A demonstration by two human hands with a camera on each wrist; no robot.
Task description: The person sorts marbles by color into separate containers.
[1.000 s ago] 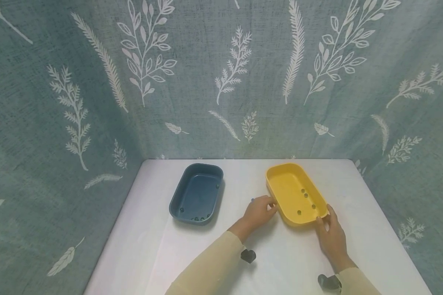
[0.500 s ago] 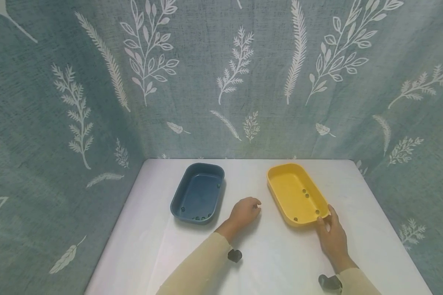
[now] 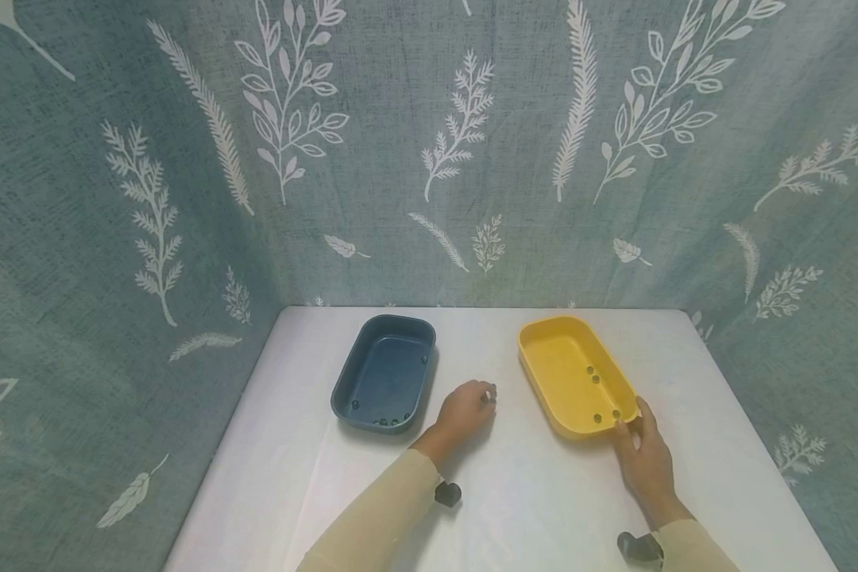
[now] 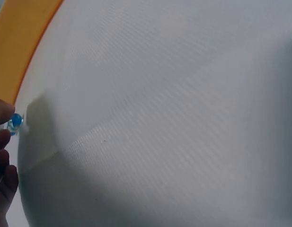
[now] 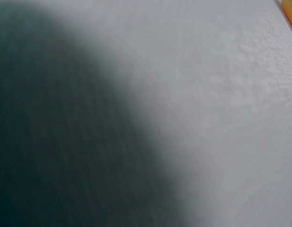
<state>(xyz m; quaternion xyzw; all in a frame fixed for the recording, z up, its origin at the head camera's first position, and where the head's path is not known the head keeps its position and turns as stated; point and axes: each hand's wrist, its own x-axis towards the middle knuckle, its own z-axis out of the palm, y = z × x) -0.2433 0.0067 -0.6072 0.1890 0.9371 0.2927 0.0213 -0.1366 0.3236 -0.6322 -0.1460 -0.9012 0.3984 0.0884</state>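
Between thumb and index finger, my left hand (image 3: 466,411) pinches a clear marble (image 4: 15,121) with a blue core, seen at the left edge of the left wrist view. That hand is low over the white table, between the two trays. My right hand (image 3: 645,461) grips the near right corner of the yellow tray (image 3: 536,389), thumb at the near rim and fingers round the outer side. Several small marbles (image 3: 596,380) lie in the yellow tray's near half. The right wrist view shows mostly table and dark shadow, with the hand out of sight.
A dark blue tray (image 3: 382,369) stands to the left, with several marbles (image 3: 383,423) inside, mostly along its near end. The white table (image 3: 529,508) meets a leaf-patterned curtain (image 3: 372,159) at the back and sides.
My left hand has drawn left from the yellow tray's side, and a blue marble from the table is now in its fingers. Marbles at the yellow tray's near end have rolled; my right hand stays put.
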